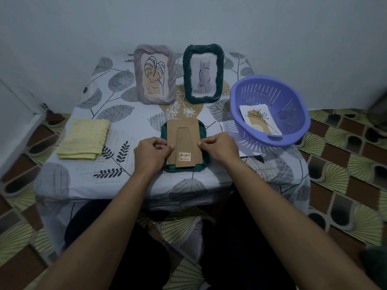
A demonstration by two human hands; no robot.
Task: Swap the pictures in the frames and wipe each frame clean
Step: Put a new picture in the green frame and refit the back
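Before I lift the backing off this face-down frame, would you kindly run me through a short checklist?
1. The green frame lies face down, flat on the table: ok.
2. The left hand and right hand each pinch a side edge of the cardboard backing: ok.
3. The backing's retaining tabs are released: cannot tell, the fingers hide them.
4. A replacement picture lies in the purple basket: ok.
5. The yellow cloth lies folded at the left, ready for wiping: ok.
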